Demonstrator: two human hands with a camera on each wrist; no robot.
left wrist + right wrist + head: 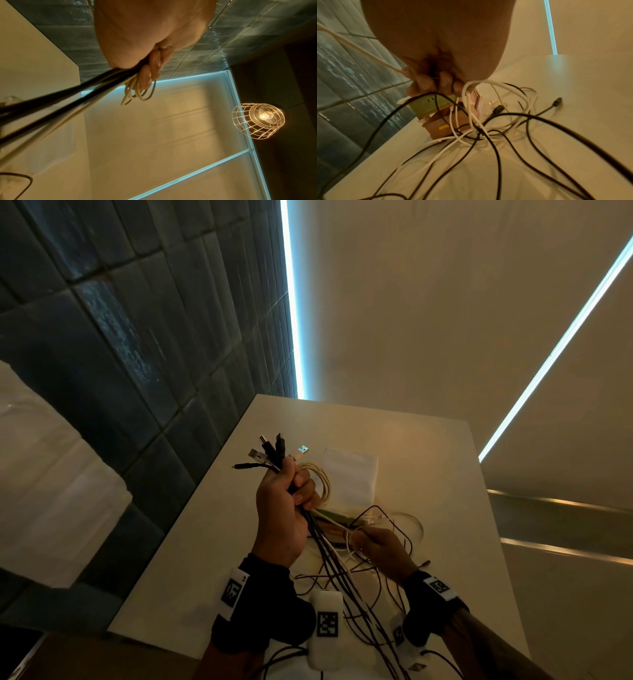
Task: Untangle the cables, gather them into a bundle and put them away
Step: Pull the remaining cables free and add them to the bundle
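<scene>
- Head view showed our left hand raised over the table, fingers curled tight round a bundle of cable ends.
- Plugs fanned out above that fist: black ones, silver USB ends, and one white USB plug off to the right.
- A cream coil hung looped beside our left fingers; in the left wrist view the same coil dangled under our fingertips.
- Dark cords ran taut from that fist toward the lower left of the left wrist view.
- Our right hand sat lower and to the right, fingers curled in, pinching a white cable.
- Right wrist view showed our right fingertips closed on that thin white strand, with a cream cord stretching away up and left.
- Loose black and white cables lay tangled on the table below our right hand.
- A green box rested on a brown box, both under the tangle.
- A flat white pouch lay on the table beyond our hands.
- A caged lamp glowed overhead.
</scene>
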